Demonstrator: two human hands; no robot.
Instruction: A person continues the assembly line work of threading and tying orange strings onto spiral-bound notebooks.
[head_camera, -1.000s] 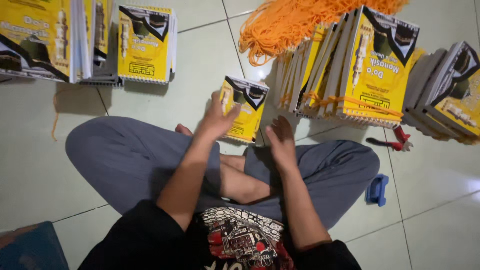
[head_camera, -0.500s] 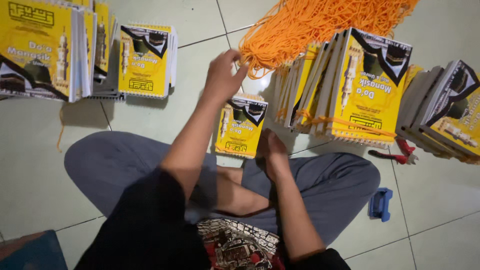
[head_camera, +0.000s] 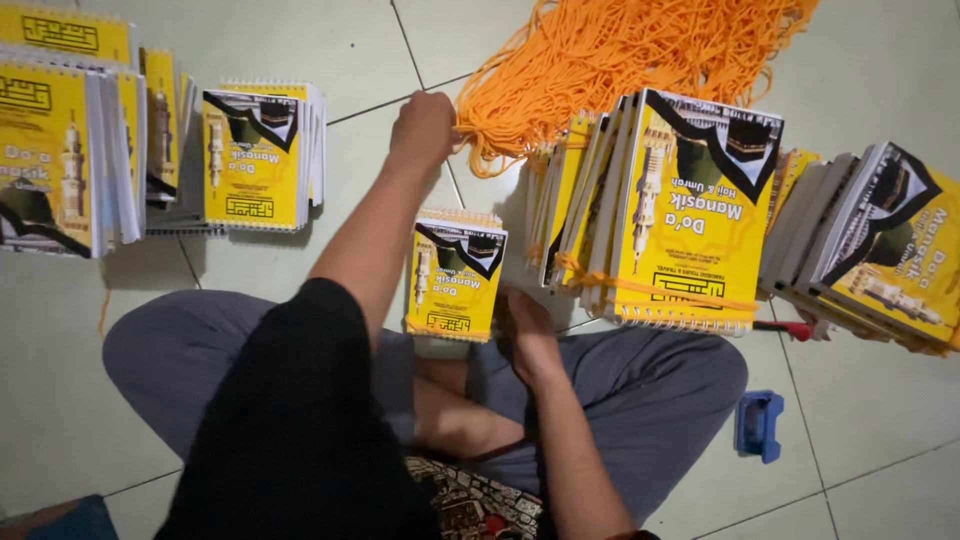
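On the pale tiled floor (head_camera: 300, 40), the left hand (head_camera: 425, 128) pinches orange cords (head_camera: 620, 60) just beyond the small yellow booklet (head_camera: 455, 275); the right hand (head_camera: 530, 335) rests beside that booklet, grip unclear.

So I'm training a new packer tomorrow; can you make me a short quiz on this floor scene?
1. True or false: the left hand is at the edge of the pile of orange cords.
2. Which does the right hand rest beside?
A. the blue plastic tool
B. the small stack of yellow booklets in front of the legs
C. the far-left stack of booklets
3. Fill in: the blue plastic tool lies on the tiled floor by the person's ____ knee.

Key:
1. True.
2. B: it rests beside the small stack of yellow booklets.
3. Right.
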